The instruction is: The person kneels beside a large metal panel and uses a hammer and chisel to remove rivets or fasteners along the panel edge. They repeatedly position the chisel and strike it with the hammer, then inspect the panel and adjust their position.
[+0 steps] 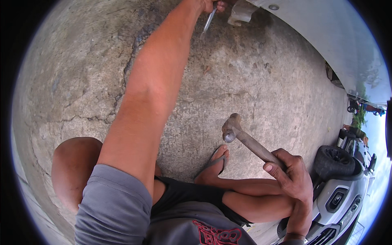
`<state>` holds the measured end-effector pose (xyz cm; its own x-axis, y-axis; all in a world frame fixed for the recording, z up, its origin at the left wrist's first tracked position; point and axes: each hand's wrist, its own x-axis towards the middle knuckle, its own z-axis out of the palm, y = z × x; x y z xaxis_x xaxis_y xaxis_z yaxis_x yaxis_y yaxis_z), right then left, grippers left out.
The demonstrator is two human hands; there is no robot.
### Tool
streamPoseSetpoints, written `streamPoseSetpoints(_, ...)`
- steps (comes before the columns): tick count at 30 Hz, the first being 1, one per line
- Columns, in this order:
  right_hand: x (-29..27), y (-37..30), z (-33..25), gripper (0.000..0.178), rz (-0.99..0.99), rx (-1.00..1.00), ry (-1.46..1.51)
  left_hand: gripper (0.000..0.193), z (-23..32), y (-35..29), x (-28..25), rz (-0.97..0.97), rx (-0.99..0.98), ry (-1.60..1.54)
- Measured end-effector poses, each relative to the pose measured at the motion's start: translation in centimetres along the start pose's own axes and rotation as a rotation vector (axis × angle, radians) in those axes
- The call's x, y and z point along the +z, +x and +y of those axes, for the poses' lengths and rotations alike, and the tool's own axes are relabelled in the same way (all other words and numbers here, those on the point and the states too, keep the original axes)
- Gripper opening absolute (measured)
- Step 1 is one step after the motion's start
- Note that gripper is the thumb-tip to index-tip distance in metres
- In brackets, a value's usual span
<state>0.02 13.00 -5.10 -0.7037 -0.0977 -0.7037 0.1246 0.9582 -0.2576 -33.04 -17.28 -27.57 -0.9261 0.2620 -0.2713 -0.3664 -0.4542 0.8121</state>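
Note:
My right hand point(295, 175) is wrapped around the wooden handle of a ball-peen hammer point(261, 148). The hammer's worn, rusty head is raised at the middle of the view, over the concrete and near my sandalled foot point(212, 165). Stretched far forward, my left hand point(210, 5) is partly cut off by the top edge. Its fingers close on a slim silver metal tool point(210, 19) that points down; its exact kind is unclear. Just right of that hand hangs a pale, dirt-stained flap point(241, 13) below a white vehicle panel point(310, 24). The hammer and the metal tool are well apart.
Cracked concrete point(245, 85) spreads under me. The white panel's lower edge curves along the upper right. Farther right stand a parked white vehicle point(341, 204) and a black tyre point(335, 160), with a person point(359, 132) beyond. My bent knees are close to both arms.

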Motion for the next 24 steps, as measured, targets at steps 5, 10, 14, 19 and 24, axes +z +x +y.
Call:
streamPoseSetpoints(5,0.1,0.3,-0.2,0.051,0.003,0.043,-0.07,0.018,0.7,0.8,0.2,-0.001,0.03,0.061)
streamPoseSetpoints(10,0.2,-0.1,-0.2,0.052,0.023,0.009,-0.085,0.018,0.7,1.8,0.0,0.011,0.081,0.115)
streamPoseSetpoints(14,-0.1,-0.3,-0.8,0.047,0.023,-0.002,-0.083,0.018,0.6,2.6,-0.4,0.035,0.141,0.232)
streamPoseSetpoints(19,-0.1,-0.9,-0.2,0.042,0.068,-0.048,-0.088,0.019,-0.5,1.7,-2.5,-0.062,0.155,0.19)
streamPoseSetpoints(24,-0.3,-1.8,0.6,0.041,0.126,-0.067,-0.132,0.015,-2.4,0.2,1.4,0.132,0.089,0.087)
